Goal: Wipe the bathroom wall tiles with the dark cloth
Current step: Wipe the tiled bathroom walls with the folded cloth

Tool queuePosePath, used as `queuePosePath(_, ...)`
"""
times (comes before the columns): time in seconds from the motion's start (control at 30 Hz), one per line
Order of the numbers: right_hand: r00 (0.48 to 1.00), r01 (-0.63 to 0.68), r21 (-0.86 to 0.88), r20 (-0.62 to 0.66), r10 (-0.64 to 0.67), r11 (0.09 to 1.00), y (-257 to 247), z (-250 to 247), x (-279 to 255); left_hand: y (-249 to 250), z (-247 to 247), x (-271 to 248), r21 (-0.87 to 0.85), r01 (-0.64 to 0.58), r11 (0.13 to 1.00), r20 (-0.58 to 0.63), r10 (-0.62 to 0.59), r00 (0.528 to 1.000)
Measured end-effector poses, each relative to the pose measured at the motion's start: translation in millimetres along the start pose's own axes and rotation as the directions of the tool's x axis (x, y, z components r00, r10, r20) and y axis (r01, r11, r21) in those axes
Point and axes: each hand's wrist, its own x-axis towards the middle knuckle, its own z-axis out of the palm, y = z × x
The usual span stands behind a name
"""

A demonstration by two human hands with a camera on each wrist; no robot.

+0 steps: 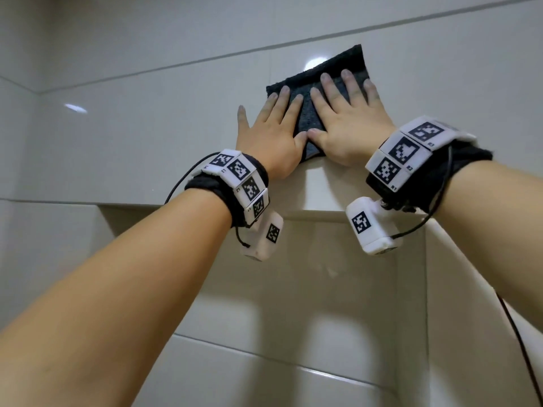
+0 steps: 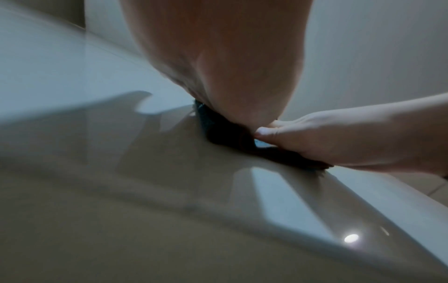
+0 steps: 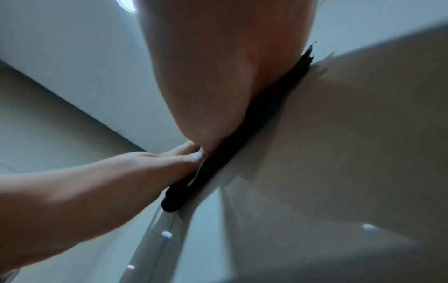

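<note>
A dark grey cloth lies flat against the glossy pale wall tiles, high on the wall. My left hand presses its left part with straight, spread fingers; the outer fingers lie on bare tile. My right hand presses the cloth's right part, fingers straight. The two thumbs touch at the cloth's lower end. In the left wrist view the cloth shows as a dark edge under my left hand. The right wrist view shows the cloth edge-on beneath my right hand.
A recessed niche opens in the wall just below the hands, its top edge running under my wrists. A grout line crosses above the cloth. A wall corner lies at the far left.
</note>
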Motion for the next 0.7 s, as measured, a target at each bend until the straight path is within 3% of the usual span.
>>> queuePosePath(0.4,0.983,0.181,0.011,0.016,-0.181,0.983,-200,36,20,-179,45,-99,0.077,0.112,0.991,0.08,-0.118,0.99)
queuePosePath(0.7,0.968,0.252,-0.008,0.0,-0.252,0.968,-321,55,62,-300,67,-130,0.078,0.209,0.975,0.123,-0.218,0.968)
